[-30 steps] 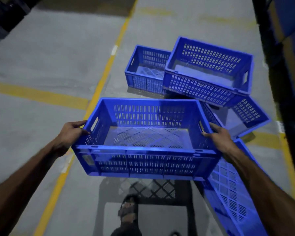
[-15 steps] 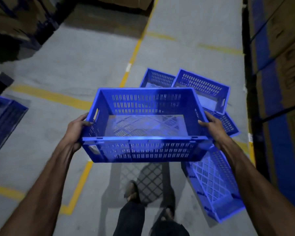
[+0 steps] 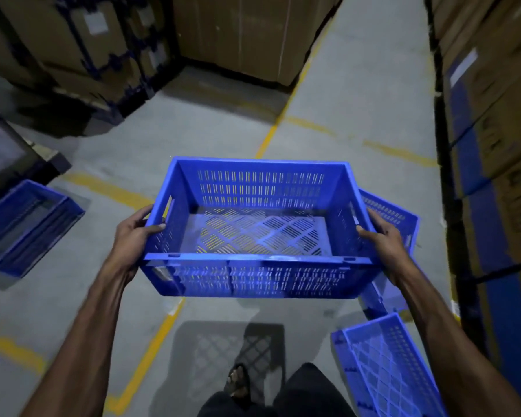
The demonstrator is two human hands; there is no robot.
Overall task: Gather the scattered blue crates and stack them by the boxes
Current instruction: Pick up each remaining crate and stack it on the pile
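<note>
I hold an empty blue slotted crate (image 3: 259, 230) level at waist height above the floor. My left hand (image 3: 133, 233) grips its left end at the handle slot, and my right hand (image 3: 384, 236) grips its right end. Behind its right side another blue crate (image 3: 394, 215) lies on the floor, mostly hidden. A further blue crate (image 3: 385, 365) lies tilted on the floor at the lower right. At the far left a low stack of blue crates (image 3: 27, 227) stands by the cardboard boxes (image 3: 82, 46).
Large cardboard boxes (image 3: 250, 34) stand ahead, more on the racking (image 3: 494, 121) along the right. Yellow lines (image 3: 271, 136) mark the grey concrete floor. My sandalled foot (image 3: 238, 382) and the crate's shadow are below.
The held crate has risen and the view has swung up and left. The scattered crates on the floor have slipped behind and right of it. The boxes and the left stack came closer.
</note>
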